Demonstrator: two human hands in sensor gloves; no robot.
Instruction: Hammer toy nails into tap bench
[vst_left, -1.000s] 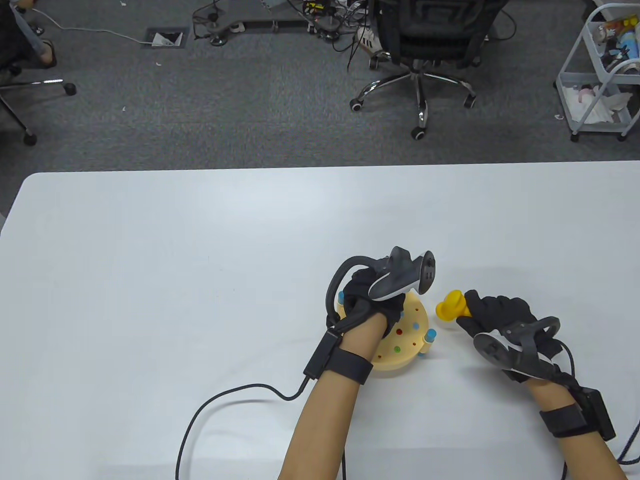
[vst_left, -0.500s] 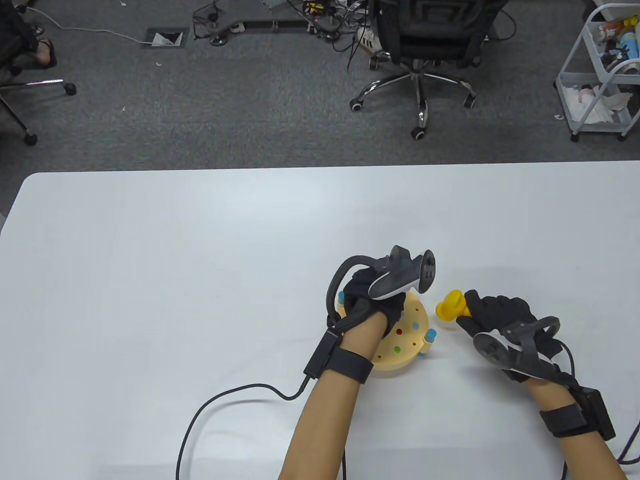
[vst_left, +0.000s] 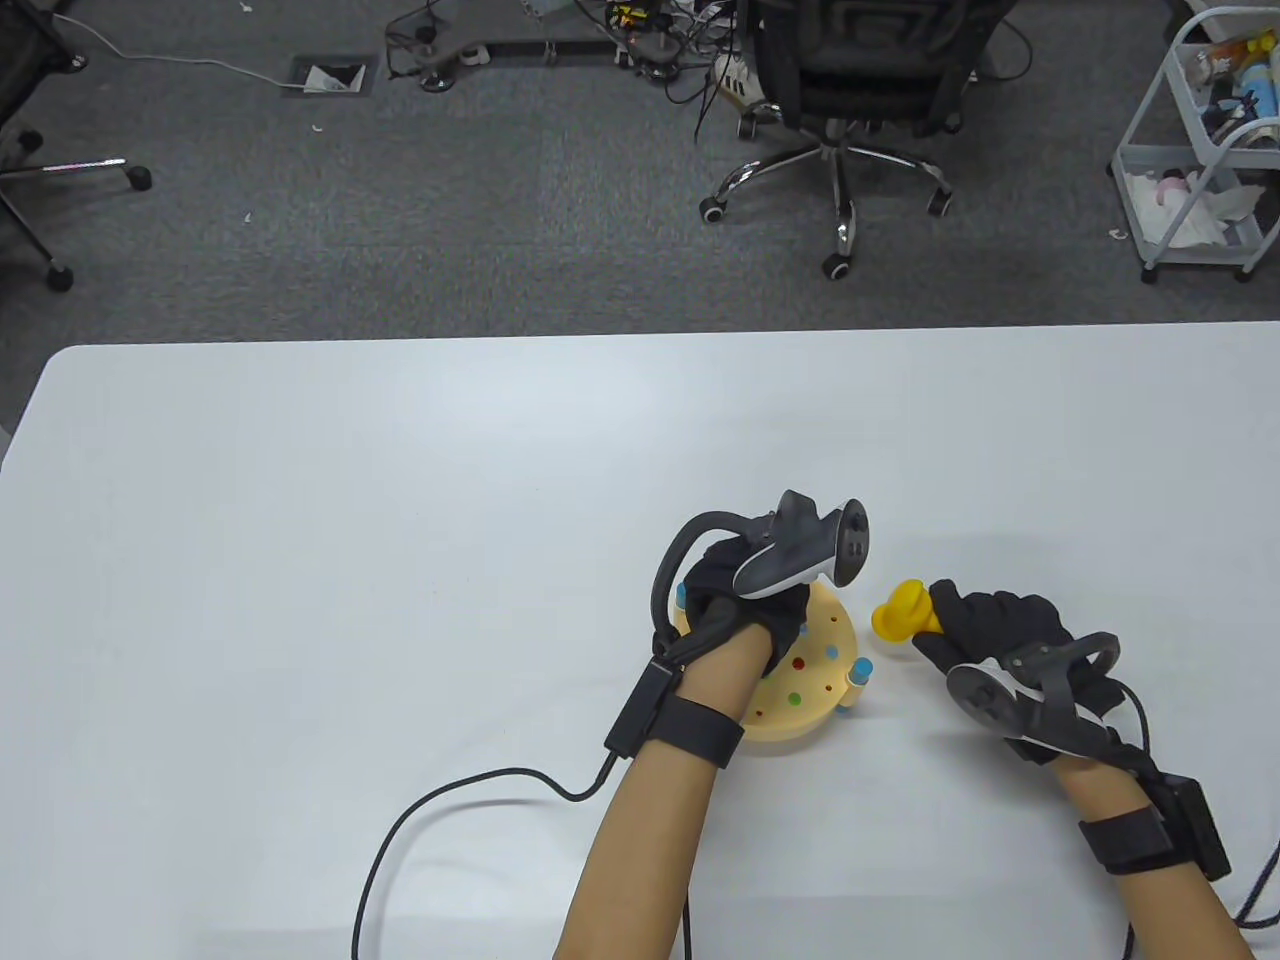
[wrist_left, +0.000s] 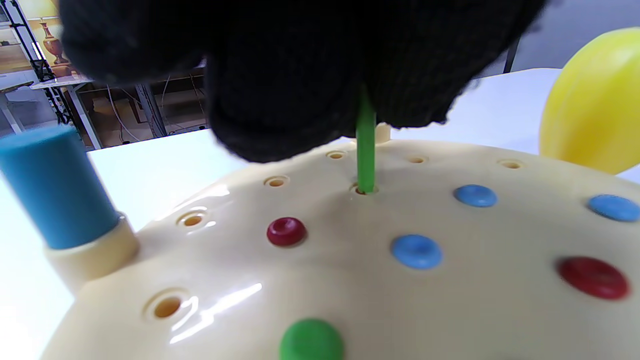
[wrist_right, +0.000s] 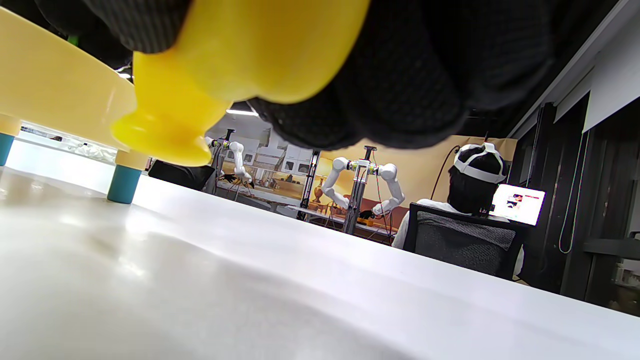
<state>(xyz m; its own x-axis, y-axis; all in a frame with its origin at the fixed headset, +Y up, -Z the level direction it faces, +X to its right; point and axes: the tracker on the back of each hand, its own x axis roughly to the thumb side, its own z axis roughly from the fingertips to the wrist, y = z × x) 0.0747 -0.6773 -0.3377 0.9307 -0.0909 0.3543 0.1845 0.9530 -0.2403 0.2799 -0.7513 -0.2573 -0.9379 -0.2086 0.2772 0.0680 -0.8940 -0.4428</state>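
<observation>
A round cream tap bench on blue legs stands at the table's front middle, studded with red, blue and green nail heads. My left hand hovers over its far left part and pinches a green nail, whose tip stands upright in a hole of the tap bench. To the right, my right hand grips the handle of a yellow toy hammer; its head points left, just off the bench's right edge. In the right wrist view the hammer fills the top, above the table.
A black cable runs from my left wrist across the table's front. Beyond the table's far edge are an office chair and a white cart on grey carpet. The table stretches wide to the left.
Both hands hold still; the left hand has shifted only a hair. A person's foot at the far left floor has left the view.
</observation>
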